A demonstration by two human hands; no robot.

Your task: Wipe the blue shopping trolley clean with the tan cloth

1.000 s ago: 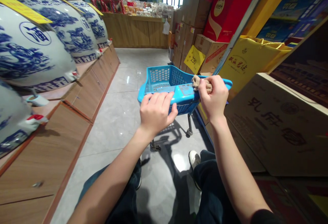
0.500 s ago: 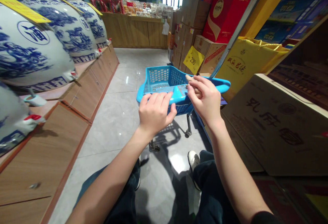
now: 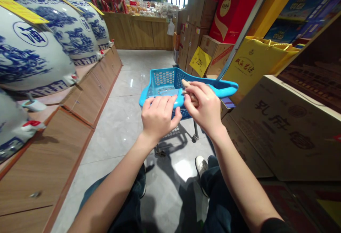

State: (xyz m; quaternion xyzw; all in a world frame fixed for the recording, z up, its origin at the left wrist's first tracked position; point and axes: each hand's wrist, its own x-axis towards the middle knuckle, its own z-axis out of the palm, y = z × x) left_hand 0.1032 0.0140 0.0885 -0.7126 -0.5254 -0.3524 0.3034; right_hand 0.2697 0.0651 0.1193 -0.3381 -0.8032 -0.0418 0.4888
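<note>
The person stands in a shop aisle behind a small blue cart. The left hand lies over the near rim of the cart's basket, fingers curled down across the blue handle bar in a steadying hold. The right hand is clenched around a crumpled tan cloth, whose end sticks out past the knuckles and sits against the handle, just beside the left hand's fingertips.

The work in hand looks like wiping the handle. To do it well, the judgement is that the left hand should keep the cart from rolling on its wheels while the cloth is pressed flat along the bar, not bunched. Strokes would run the whole bar out to its right end, and the left hand would need to shift so the part beneath it is reached too.

The cart's basket is a perforated plastic tub. What shows of its inside is bare, though the near floor is hidden by the hands. On the left, large blue-and-white porcelain jars with red lids stand on a wooden counter; their contents cannot be seen. On the right sit cardboard cartons, all shut, a yellow gift bag, and a yellow price tag reading 230 on stacked boxes.
</note>
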